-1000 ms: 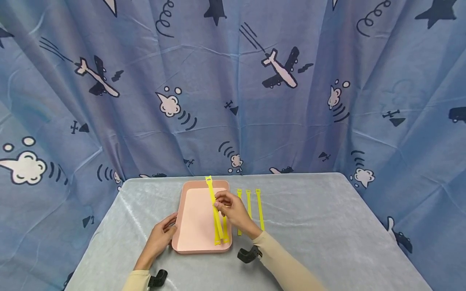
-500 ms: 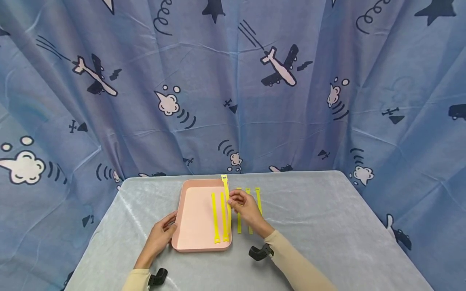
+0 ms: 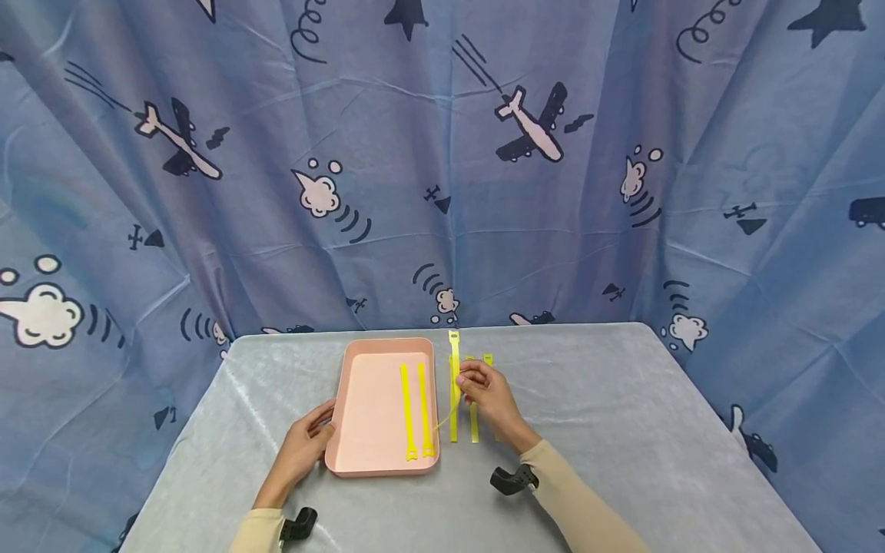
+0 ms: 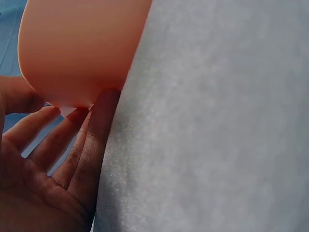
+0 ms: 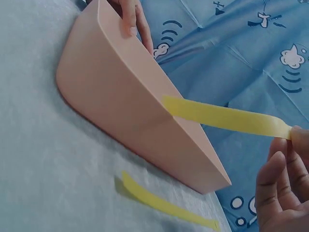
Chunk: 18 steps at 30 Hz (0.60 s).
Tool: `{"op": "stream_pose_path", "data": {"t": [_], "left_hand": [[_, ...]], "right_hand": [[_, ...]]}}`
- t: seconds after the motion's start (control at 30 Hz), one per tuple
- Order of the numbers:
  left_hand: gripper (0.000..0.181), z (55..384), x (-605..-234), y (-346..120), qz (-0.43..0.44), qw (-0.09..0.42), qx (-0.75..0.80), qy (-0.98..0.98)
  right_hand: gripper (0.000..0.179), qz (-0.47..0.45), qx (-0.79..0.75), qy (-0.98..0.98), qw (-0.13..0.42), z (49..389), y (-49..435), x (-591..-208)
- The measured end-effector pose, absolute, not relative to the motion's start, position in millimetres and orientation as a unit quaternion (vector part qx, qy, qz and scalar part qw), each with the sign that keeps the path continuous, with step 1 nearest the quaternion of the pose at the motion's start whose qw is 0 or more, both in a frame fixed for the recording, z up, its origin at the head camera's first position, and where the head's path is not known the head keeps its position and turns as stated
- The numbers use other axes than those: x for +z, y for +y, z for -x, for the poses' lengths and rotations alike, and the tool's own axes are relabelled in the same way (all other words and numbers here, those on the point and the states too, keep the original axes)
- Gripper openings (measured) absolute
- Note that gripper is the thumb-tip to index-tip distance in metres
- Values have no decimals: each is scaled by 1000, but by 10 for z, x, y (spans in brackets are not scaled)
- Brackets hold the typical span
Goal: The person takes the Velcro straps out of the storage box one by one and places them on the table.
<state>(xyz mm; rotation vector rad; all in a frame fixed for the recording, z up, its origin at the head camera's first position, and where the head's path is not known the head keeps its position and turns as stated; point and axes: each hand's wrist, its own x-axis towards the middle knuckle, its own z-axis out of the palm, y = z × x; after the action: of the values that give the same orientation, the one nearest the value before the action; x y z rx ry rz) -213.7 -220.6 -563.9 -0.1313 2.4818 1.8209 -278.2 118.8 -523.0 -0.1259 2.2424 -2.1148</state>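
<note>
Right hand (image 3: 489,395) pinches one yellow strip (image 3: 454,357) that I see running far to near, its near end bending left toward the pink tray (image 3: 369,415).

Blue curtain (image 3: 567,230) spans the whole back, creased and loosely draped, printed with planes (image 3: 537,133), dark stars (image 3: 406,17), pale puffs (image 3: 47,316), squiggles (image 3: 309,31). Table (image 3: 594,407) in front: pale grey, plush-surfaced, far corners (image 3: 638,332) rounded. Light soft, fairly even.
</note>
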Motion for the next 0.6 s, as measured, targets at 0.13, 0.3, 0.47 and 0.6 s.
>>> {"op": "stream_pose_path", "data": {"t": [0.13, 0.3, 0.47, 0.6], "left_hand": [[49, 2134, -5640, -2209, 43, 29, 592, 804], [48, 2139, -5640, -2212, 43, 27, 591, 805], [49, 2147, -5650, -2216, 40, 29, 588, 807], [49, 2148, -5664, -2215, 40, 28, 594, 803]], "right_hand": [[27, 33, -689, 724, 18, 2787, 1283, -5235], [26, 23, -692, 721, 14, 2777, 1391, -5224], [28, 9, -694, 719, 23, 2792, 1503, -5269], [26, -5, -684, 730, 22, 2800, 1594, -5309]]}}
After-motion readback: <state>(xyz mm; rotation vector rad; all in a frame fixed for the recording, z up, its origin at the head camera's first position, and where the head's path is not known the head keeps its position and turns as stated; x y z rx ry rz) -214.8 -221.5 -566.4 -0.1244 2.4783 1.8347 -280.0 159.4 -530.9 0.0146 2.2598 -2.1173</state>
